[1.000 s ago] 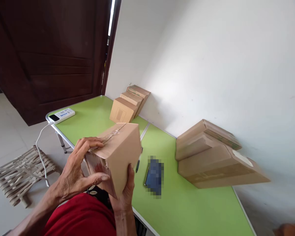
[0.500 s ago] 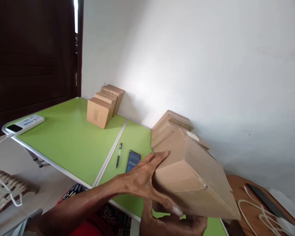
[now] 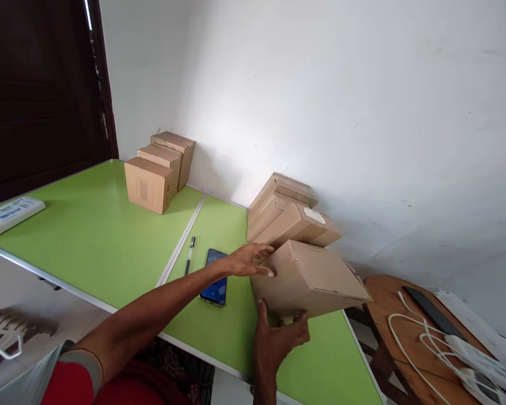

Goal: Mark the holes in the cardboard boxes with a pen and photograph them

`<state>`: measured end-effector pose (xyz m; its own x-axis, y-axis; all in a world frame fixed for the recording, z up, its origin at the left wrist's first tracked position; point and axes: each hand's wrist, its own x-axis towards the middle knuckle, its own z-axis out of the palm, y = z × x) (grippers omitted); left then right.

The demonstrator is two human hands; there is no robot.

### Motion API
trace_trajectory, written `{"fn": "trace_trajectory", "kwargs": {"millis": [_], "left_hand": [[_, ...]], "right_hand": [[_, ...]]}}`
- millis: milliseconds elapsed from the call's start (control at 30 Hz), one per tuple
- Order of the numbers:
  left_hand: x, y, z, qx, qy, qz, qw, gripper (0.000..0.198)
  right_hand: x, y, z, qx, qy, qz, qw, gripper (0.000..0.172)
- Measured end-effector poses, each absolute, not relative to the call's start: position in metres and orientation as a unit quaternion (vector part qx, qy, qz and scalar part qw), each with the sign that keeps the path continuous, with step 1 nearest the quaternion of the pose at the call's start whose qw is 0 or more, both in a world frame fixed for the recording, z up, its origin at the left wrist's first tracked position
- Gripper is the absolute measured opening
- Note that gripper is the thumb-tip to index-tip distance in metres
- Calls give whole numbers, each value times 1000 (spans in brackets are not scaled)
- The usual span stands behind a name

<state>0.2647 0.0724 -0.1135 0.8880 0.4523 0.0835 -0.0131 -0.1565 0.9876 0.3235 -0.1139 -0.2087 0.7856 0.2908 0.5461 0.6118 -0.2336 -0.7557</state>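
A brown cardboard box (image 3: 303, 278) is at the near end of a row on the right part of the green table. My left hand (image 3: 251, 261) grips its upper left edge, thumb on the near face and fingers at the back. My right hand (image 3: 278, 340) holds the box low at the near side, thumb on the left corner and fingers at the bottom edge. Whether the box's base fully rests on the table is hidden. Just behind stands another box with a white label (image 3: 314, 215). A phone (image 3: 214, 278) lies under my left forearm.
Several boxes stand in two rows by the wall; a small box (image 3: 145, 188) fronts the left row. A pen (image 3: 189, 256) lies by the seam of the green table (image 3: 88, 242). A white device (image 3: 14, 214) sits far left. White cables cover a wooden stool (image 3: 405, 343) at right.
The near box has moved down and away from my body, next to the labelled box, which is now more visible. Both hands have shifted along with it. The view has turned right.
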Motion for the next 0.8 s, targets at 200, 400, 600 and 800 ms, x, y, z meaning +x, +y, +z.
{"fn": "trace_trajectory", "kwargs": {"millis": [200, 400, 600, 800], "left_hand": [[238, 51, -107, 775, 167, 166, 587, 89], [206, 57, -97, 823, 192, 218, 488, 92], [101, 160, -63, 721, 463, 456, 243, 79], [32, 249, -53, 732, 568, 366, 83, 64]], "right_hand": [[344, -96, -201, -791, -270, -66, 545, 84], [334, -97, -183, -808, -276, -13, 520, 63], [278, -103, -160, -829, -273, 18, 488, 63], [229, -70, -153, -769, -372, 132, 502, 55]]}}
